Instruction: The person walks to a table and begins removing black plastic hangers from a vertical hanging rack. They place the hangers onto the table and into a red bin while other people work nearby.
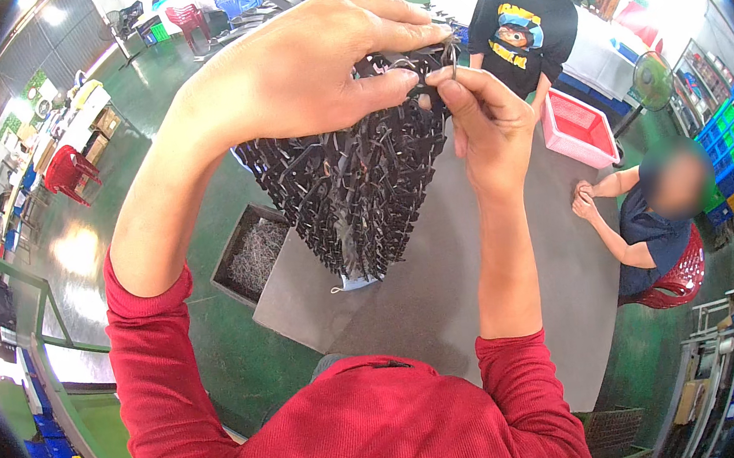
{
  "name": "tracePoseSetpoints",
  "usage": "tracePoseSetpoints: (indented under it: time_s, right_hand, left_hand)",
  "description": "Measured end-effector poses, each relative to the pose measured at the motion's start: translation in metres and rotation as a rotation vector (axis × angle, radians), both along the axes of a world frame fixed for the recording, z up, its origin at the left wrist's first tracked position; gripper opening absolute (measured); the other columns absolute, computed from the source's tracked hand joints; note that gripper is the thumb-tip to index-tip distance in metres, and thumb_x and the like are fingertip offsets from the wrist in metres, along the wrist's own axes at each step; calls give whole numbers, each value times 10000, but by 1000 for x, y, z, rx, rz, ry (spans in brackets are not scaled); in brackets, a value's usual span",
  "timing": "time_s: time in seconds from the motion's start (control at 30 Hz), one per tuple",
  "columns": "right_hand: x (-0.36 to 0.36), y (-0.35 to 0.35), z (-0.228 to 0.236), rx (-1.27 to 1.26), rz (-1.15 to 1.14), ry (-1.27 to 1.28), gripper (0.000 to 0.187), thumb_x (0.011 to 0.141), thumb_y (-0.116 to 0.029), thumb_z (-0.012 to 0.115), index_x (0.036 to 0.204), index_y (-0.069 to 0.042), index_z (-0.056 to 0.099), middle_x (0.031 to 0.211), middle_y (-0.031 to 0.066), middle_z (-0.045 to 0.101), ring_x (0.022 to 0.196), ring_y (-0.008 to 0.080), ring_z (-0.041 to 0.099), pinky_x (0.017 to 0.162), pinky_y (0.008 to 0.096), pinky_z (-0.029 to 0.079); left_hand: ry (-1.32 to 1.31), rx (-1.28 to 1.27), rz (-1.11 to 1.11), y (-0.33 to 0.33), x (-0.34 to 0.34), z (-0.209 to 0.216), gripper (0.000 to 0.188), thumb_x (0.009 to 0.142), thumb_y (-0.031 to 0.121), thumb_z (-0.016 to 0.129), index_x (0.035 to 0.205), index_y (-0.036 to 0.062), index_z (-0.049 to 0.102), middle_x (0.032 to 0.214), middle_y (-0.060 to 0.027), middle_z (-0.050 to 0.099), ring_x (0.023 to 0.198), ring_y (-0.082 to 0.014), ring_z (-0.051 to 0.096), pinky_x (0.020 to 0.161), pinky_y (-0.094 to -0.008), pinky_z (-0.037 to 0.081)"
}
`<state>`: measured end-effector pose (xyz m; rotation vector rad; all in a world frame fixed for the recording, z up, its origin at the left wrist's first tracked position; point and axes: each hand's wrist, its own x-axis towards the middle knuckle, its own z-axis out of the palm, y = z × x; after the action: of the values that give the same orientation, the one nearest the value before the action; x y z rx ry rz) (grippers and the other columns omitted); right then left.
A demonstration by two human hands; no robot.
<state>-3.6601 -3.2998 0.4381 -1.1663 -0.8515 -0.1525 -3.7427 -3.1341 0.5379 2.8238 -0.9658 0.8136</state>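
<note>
A tall cluster of many small black strip-like pieces [345, 182] hangs in front of me, tapering toward its lower end. My left hand [307, 67] reaches across its top. Its fingers and thumb close around the upper right edge, where a small dark piece shows at the thumb tip. Beside it, my right hand [491, 120] pinches a thin curved wire [454, 60] between thumb and forefinger. The fingertips of both hands nearly meet there. My left hand hides much of the cluster's top.
Below lies a grey tabletop [445, 310]. At its left is a dark bin [250, 253] of thin metal bits. A pink basket [578, 129] stands right, near a standing person [524, 28] and a seated person [662, 218]. A red chair [70, 174] is far left.
</note>
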Motion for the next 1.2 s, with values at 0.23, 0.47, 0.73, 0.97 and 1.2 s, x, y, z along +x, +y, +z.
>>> tracePoseSetpoints:
  time_s: [0.23, 0.47, 0.73, 0.97, 1.2]
  right_hand:
    - [5, -24, -11, 3, -111, 34, 113, 859, -56, 624, 942, 2, 673, 810, 42, 669, 521, 17, 505, 412, 154, 313]
    - [76, -65, -36, -152, -282, 88, 154, 886, -133, 604, 968, -21, 669, 769, 33, 657, 472, 33, 446, 414, 171, 331]
    - [215, -99, -135, -520, -508, 129, 226, 851, -175, 643, 1021, -38, 586, 787, 61, 658, 532, 103, 568, 481, 241, 428]
    - [123, -46, -73, -497, -778, -252, 270, 799, -174, 681, 1029, -65, 590, 900, 73, 621, 704, 179, 609, 642, 329, 491]
    - [5, 10, -7, -163, -793, -620, 195, 789, -159, 696, 960, -92, 631, 758, 51, 607, 539, 201, 583, 510, 297, 459]
  left_hand:
    - [43, 3, 13, -4, -1, 7, 434, 790, 46, 612, 1219, 27, 549, 1199, -165, 570, 1096, -314, 559, 927, -358, 436]
    - [44, -6, 59, 6, -1, 3, 486, 786, 36, 607, 1257, 4, 489, 1255, -158, 536, 1182, -313, 500, 1003, -372, 381]
    - [98, 27, 97, 1, 1, 9, 544, 769, 77, 639, 1278, 0, 463, 1303, -188, 483, 1226, -325, 450, 1035, -385, 350]
    - [132, 26, 200, -6, -2, 12, 536, 784, 156, 664, 1271, 32, 479, 1288, -179, 493, 1205, -319, 467, 1028, -390, 352]
    - [123, 37, 210, -16, 2, 12, 469, 790, 112, 628, 1234, 31, 505, 1240, -178, 526, 1167, -327, 488, 1006, -396, 373]
